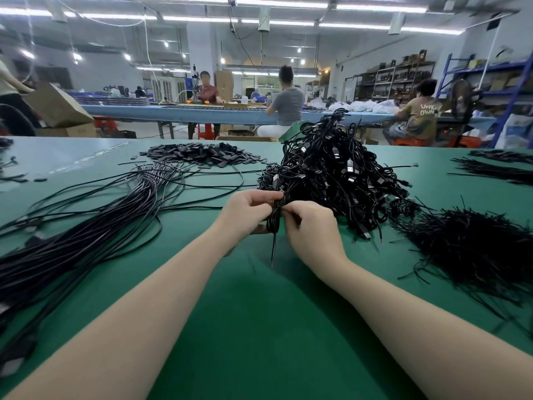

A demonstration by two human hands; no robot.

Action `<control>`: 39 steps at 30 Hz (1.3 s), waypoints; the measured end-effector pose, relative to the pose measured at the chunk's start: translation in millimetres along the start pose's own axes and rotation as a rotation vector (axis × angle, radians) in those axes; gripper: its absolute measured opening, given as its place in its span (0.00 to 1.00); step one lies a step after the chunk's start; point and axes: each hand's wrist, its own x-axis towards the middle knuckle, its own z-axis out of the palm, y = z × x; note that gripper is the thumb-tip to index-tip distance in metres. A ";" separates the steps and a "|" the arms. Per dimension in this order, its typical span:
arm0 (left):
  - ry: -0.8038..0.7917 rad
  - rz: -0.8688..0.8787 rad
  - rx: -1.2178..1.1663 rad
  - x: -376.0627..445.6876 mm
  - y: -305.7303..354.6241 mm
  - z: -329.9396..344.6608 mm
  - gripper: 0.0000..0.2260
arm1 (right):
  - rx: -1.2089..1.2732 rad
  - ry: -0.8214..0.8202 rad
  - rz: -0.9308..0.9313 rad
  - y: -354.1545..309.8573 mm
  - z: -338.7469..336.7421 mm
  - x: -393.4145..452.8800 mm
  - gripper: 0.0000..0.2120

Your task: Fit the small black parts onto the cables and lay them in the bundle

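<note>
Fingers of both the left hand (247, 210) and right hand (310, 226) curl and pinch one coiled black cable (274, 219) above the green table (259, 313), beside the tangled cable pile (331, 174); forearms converge.

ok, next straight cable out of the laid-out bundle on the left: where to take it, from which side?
Take it at the far end of the bundle, where single strands fan out and lie apart on the green mat. Come from above with a fingertip grip. Nearer the camera the cables pack tight and overlap, so one strand is hard to isolate. Both the left hand and the right hand are busy on a coiled cable.
</note>
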 end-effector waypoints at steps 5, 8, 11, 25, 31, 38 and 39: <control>-0.063 0.034 0.019 -1.6 -11.4 -10.9 0.14 | 0.028 -0.011 -0.024 3.4 -3.4 1.0 0.08; 0.039 0.187 0.147 -3.0 -14.8 -7.7 0.11 | 0.020 0.027 -0.038 2.5 -3.1 1.2 0.07; 0.166 0.275 0.208 -3.7 -13.3 -1.1 0.02 | 0.012 0.088 -0.059 -1.5 -3.3 1.2 0.07; 0.086 0.002 -0.265 -8.7 4.5 14.1 0.12 | -0.120 0.098 -0.099 -5.1 -8.7 2.6 0.07; 0.004 0.158 -0.129 -5.9 2.0 14.8 0.19 | 0.003 0.092 0.041 3.9 -4.0 3.7 0.09; 0.004 0.252 0.076 -4.6 -8.9 6.0 0.31 | 0.077 -0.034 0.082 2.9 4.4 0.3 0.09; 0.022 0.269 0.091 -4.8 -9.4 4.7 0.32 | 0.075 -0.057 0.081 2.9 4.8 0.1 0.09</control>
